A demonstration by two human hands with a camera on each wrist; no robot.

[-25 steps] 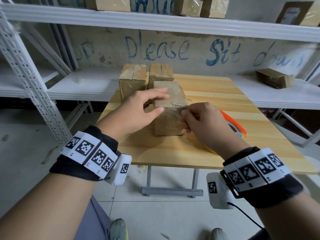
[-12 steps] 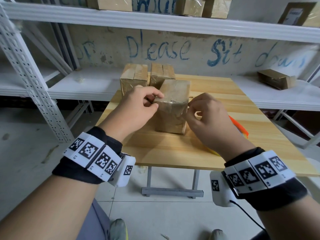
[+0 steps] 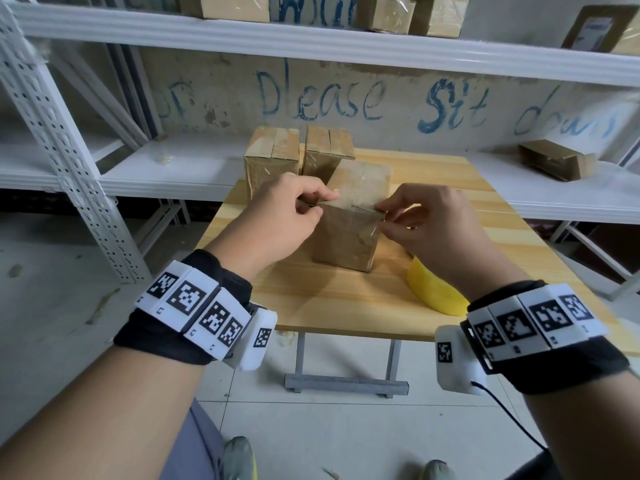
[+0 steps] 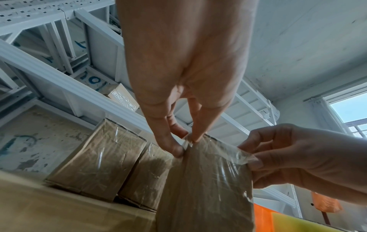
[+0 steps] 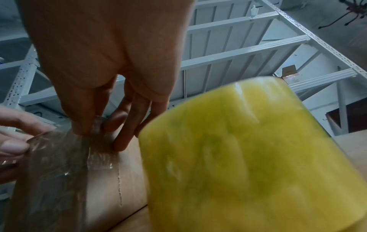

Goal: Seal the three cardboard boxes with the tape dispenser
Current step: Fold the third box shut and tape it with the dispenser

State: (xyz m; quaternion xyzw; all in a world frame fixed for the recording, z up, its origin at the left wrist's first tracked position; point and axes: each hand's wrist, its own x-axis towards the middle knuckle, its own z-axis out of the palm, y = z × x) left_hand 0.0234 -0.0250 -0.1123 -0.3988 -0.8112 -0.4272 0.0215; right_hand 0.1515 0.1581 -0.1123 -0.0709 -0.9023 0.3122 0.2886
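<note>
Near table's front edge: front box (image 3: 349, 233) stands, both hands pinching loose clear tape (image 4: 234, 153) at top corners, left hand (image 3: 277, 223), right hand (image 3: 433, 226). Step: smoothing tape end down. Next: press flat, fetch tape dispenser (image 3: 433, 292) beside box.

It looked like a storeroom or small packing area. White slotted-steel shelving (image 3: 65, 161) ran along a rough plastered wall (image 3: 450, 98) with "Please Sit down" painted on it in blue, and taped cardboard boxes (image 3: 235, 5) sat on the shelves. A plain wooden folding table (image 3: 339, 299) stood in front on a worn, stained tiled floor (image 3: 52, 306) — bare and utilitarian, with nothing domestic about it.
</note>
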